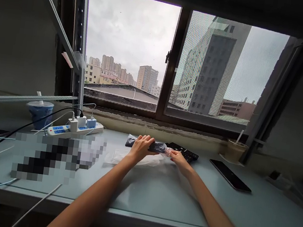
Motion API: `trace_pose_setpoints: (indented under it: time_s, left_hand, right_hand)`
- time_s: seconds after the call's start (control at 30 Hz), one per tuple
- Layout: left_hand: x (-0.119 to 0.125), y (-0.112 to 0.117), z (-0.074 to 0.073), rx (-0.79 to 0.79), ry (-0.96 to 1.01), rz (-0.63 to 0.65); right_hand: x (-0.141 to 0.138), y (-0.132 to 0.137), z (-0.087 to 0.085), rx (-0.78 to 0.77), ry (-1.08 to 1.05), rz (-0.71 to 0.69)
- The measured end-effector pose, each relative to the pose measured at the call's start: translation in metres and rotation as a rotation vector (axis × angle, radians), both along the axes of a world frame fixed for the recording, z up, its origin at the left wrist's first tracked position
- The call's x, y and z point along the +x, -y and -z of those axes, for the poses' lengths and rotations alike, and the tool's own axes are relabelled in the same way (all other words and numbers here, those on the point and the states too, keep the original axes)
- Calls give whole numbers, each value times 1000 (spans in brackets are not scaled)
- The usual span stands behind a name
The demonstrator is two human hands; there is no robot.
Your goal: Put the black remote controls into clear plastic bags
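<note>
My left hand (143,147) is wrapped around a dark, long remote control (157,147) in a clear plastic bag, held level just above the table. The bag's gathered end (168,151) is pinched between the fingers of my right hand (180,161). Just behind that hand lie black remote controls (184,150) with buttons, partly covered by it. Thin white plastic bags (149,160) lie flat on the table beneath my left hand. The buttons of the held remote control cannot be made out.
On the pale table (162,200), a black phone (229,175) lies at right, near a lidded drink cup (234,150) with a straw. At left stand a blue cup (39,113) and a power strip (75,129) with plugged-in chargers and trailing cables. A blurred patch hides items there.
</note>
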State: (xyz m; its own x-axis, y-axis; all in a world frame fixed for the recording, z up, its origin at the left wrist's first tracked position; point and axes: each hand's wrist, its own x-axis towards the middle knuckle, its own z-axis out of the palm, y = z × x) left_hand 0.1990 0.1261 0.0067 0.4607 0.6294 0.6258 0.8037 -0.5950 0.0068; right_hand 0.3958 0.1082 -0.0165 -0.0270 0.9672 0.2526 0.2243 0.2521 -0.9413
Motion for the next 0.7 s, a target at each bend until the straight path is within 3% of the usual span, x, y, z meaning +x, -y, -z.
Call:
trace_pose_setpoints:
  time_s: [0.2, 0.5, 0.7]
  left_hand:
    - [-1, 1, -1, -28, 9, 15]
    - [2, 0, 2, 19, -51, 9]
    - [1, 1, -4, 38, -110, -17]
  right_hand:
    - [0, 5, -5, -4, -37, -80]
    - [0, 7, -5, -57, 12, -55]
    - [1, 1, -4, -21, -29, -11]
